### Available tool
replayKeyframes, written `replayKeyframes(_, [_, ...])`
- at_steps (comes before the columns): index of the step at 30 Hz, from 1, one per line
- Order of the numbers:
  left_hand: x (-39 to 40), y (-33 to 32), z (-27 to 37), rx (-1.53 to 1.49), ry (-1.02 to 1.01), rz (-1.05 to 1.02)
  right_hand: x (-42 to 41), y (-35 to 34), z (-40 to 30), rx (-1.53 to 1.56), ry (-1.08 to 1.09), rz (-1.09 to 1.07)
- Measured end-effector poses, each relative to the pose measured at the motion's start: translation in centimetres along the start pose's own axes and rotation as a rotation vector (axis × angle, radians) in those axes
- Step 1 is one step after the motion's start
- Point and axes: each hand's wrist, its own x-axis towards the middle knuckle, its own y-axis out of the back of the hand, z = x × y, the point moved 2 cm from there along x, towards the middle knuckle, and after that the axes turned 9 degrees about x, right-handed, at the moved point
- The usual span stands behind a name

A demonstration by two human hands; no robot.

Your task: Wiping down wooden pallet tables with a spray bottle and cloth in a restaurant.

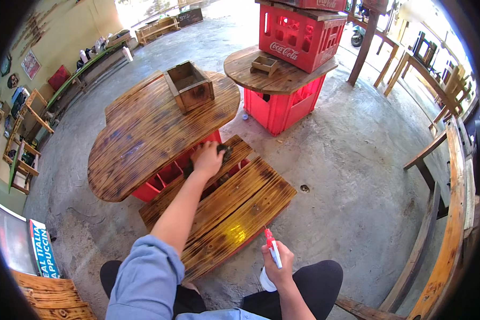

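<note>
My left hand [208,160] grips a dark rag [225,152] against the far plank [237,145] of a stained wooden slatted surface; part of the rag is hidden under my fingers. My right hand [280,262] holds a white spray bottle with a red trigger head [270,240], its nozzle pointing at the near edge of the slats. Between my hands lie the nearer planks [240,192], where a glossy yellow shine shows. Red plastic crates [160,178] show below the planks and under the rounded wooden tabletop [156,132] beyond.
An open wooden box [190,86] stands on the rounded tabletop. Behind it, a red Coca-Cola crate [294,36] and a small wooden tray [264,65] rest on another round top [244,74]. Wooden frames [436,224] line the right side. A wooden slatted piece [52,294] sits lower left.
</note>
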Motion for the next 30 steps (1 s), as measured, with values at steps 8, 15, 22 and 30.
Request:
replayKeyframes(8, [-5.3,-0.9,13.3,-0.163,-0.539,0.238,1.5,2.4,1.1,0.162,0.074,0.305])
replayKeyframes(15, [-18.7,4.4,1.2,-0.066,-0.662,0.03,2.2,3.8,0.8,0.121,0.103,0.338])
replayKeyframes(22, [-11.4,1.8,4.1,0.0,-0.308,0.237,2.2,3.6,2.3,0.188,-0.024,0.266])
replayKeyframes(30, [-12.9,0.6,13.4,-0.032,-0.582,0.237,3.3,3.1,1.8,0.131,0.165,0.33])
